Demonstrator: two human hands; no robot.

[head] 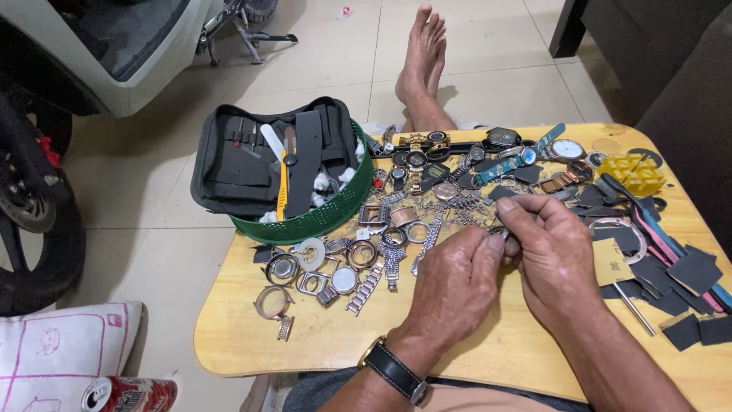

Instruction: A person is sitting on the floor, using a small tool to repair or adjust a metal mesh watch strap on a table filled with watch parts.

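Item: small metal watch part (pixel 499 231), pinched between fingertips of both hands, centre of low light-wood table (pixel 252 336), just nearer than the scattered loose metal links (pixel 465 210). Too small to tell which part exactly.

Left hand (pixel 454 286): fingers curled, thumb and forefinger closed on the part's left side; black-strap wristwatch w/ gold case (pixel 393 370) on that wrist.

Right hand (pixel 553 255): thumb and forefinger gripped the part from the right and above; rest of fingers loosely bent.

Surroundings:
- Left of hands: cluster of empty round and square metal watch cases and bezels (pixel 328 267), plus short steel bracelet pieces (pixel 364 290).
- Far side: row of assorted wristwatches (pixel 488 149), gold, steel and blue-strapped.
- Far left, overhanging table edge: round green plastic basket (pixel 335 214) w/ open black fabric tool pouch (pixel 259 156) in it.
- Right: black square sandpaper-like pads (pixel 690 271), yellow plastic block holder (pixel 639 172), thin metal pin (pixel 633 307).
- Beyond table: person's bare foot (pixel 423 53) on pale tiled floor (pixel 152 229).
- Near left corner: red drink can (pixel 130 393) beside white cushion w/ pink drawing (pixel 65 351).
- Left edge: black motorbike tyre (pixel 38 229).
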